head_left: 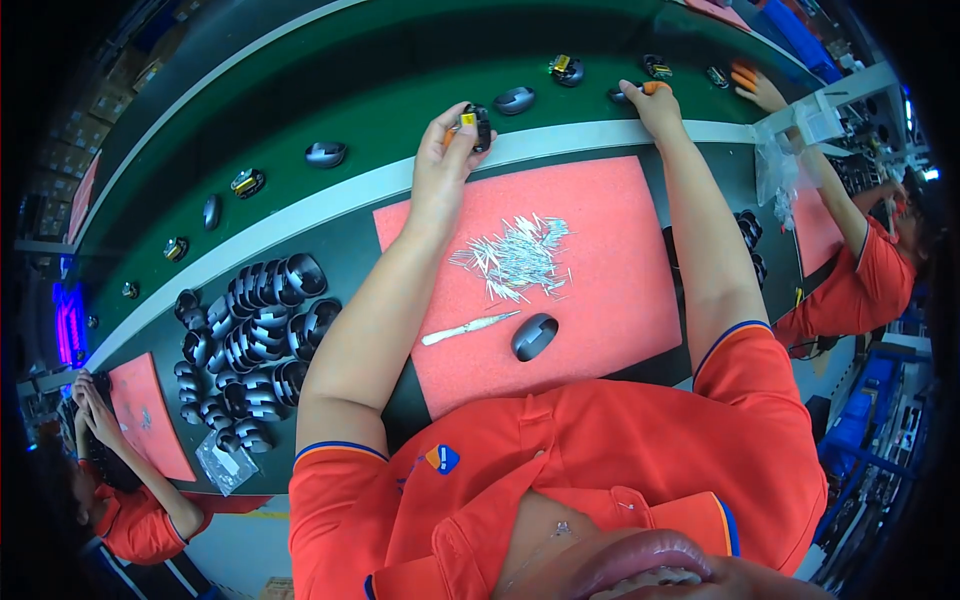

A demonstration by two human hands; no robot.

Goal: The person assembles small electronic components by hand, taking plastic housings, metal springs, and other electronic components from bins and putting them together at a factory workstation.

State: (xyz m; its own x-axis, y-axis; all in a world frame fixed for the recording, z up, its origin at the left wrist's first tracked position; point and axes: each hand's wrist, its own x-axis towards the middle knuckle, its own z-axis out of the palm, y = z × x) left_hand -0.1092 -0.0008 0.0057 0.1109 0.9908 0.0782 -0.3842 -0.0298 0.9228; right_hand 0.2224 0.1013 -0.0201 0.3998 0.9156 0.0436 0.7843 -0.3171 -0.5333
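Observation:
Over the far edge of the pink foam mat (610, 220), my left hand (440, 165) grips an opened computer mouse base (482, 128) with a yellow part on it. My right hand (658, 108) reaches onto the green conveyor belt (400, 125), its fingers closed on a dark mouse shell (616, 96) that they partly cover. Orange covers show on fingers of both hands. A heap of thin white strips (520, 258) lies on the mat. Nearer me are a slim white pointed tool (470, 328) and a dark grey mouse shell (535, 337).
More shells (515, 100) and opened mouse bases (247, 183) are spread along the belt. Rows of black shells (260, 335) crowd the table at left, beside a clear plastic bag (226, 465). Co-workers in red sit at both sides; one's hand (760, 88) reaches over the belt at right.

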